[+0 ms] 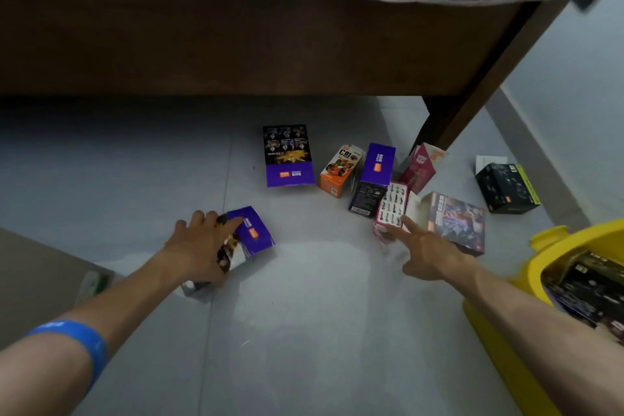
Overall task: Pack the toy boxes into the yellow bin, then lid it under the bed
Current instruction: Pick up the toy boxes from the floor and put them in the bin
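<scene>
Risk: left hand (pixel 202 243) clamped on purple box (pixel 251 233), lower left; right hand (pixel 429 255), fingers apart, may topple pink box (pixel 391 208).

Glossy floor tiles (pixel 304 314) (wooden bed frame (pixel 236 44))

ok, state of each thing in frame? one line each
left hand: gripping the purple box on the floor
right hand: open, reaching at the pink-edged box
yellow bin: unlidded, boxes inside
orange car box: on the floor
black box: on the floor
</scene>
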